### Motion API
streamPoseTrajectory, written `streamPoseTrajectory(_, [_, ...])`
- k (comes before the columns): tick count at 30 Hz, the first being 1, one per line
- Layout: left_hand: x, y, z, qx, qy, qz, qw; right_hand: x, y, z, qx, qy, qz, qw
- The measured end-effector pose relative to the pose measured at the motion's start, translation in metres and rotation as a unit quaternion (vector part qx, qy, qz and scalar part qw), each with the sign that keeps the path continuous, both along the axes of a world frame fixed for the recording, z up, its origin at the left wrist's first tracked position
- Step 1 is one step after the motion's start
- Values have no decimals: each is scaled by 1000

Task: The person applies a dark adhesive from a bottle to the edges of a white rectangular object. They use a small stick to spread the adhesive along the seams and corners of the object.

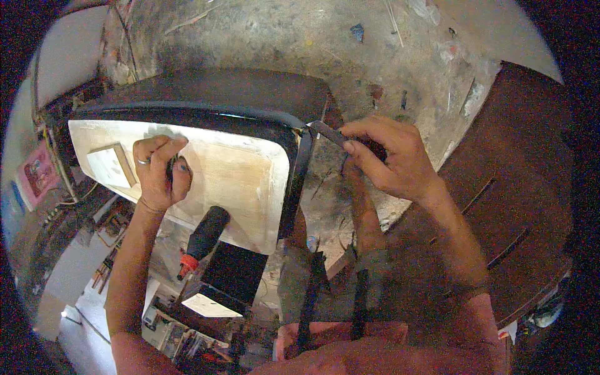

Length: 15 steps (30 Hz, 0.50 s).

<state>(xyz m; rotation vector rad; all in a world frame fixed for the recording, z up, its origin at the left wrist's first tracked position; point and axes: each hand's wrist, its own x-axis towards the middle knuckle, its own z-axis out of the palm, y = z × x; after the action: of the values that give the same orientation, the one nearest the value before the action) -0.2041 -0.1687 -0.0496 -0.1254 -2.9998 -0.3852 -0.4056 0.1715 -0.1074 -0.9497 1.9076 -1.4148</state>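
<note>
A pale wooden board (237, 187) with rounded corners and a whitish border lies before me, its far and right edges rimmed in glossy black (206, 114). Over the left part of the board, my left hand (161, 174) is closed, a ring on one finger. Something dark shows inside its curled fingers, too hidden to name. My right hand (394, 156) pinches a narrow dark strip (328, 133) just off the far right corner. The strip reaches to the black rim there; whether it is joined to it, I cannot tell.
A black bottle with a red cap (206, 237) lies at the board's near edge, beside a black box-like piece (234, 272). A small pale wooden block (114, 165) rests on the board's left end. Brown sheet material (500, 206) spreads at right; scraps litter the concrete floor (281, 44).
</note>
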Motion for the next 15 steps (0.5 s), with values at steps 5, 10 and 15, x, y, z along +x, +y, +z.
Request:
streamPoseTrajectory(5, [0,0,-1,4,1,0,1000,-2,-3,-6,2,-20,-11,1000])
streamPoseTrajectory(10, [-2,0,2,-7,-2,-13,1000,1,-7,-11,16,10,-30,999])
streamPoseTrajectory(15, [-3,-1,1,-8,3,-12,1000,6,-4,-10,43,-28,-70,996])
